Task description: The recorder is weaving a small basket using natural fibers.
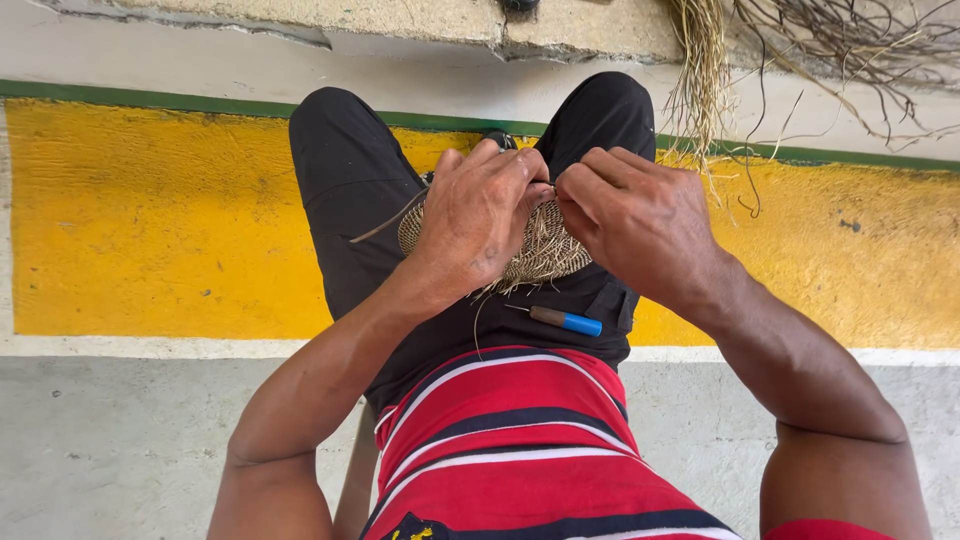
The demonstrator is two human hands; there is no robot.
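Observation:
A small round woven straw piece [545,250] rests on my lap over black shorts. My left hand [480,215] covers its left side and grips the rim. My right hand [630,215] pinches the top edge of the weave with thumb and fingertips, close against the left hand. A thin fibre strand [385,222] trails out to the left from under my left hand. Below the weave, a small tool with a blue and brown handle [565,320] lies on my lap, touched by neither hand.
A bundle of dry straw fibres [700,80] hangs at the top right, with loose dark twigs [860,50] beside it. The floor has a yellow painted band [150,220] edged in green, and grey concrete [120,450] nearer me.

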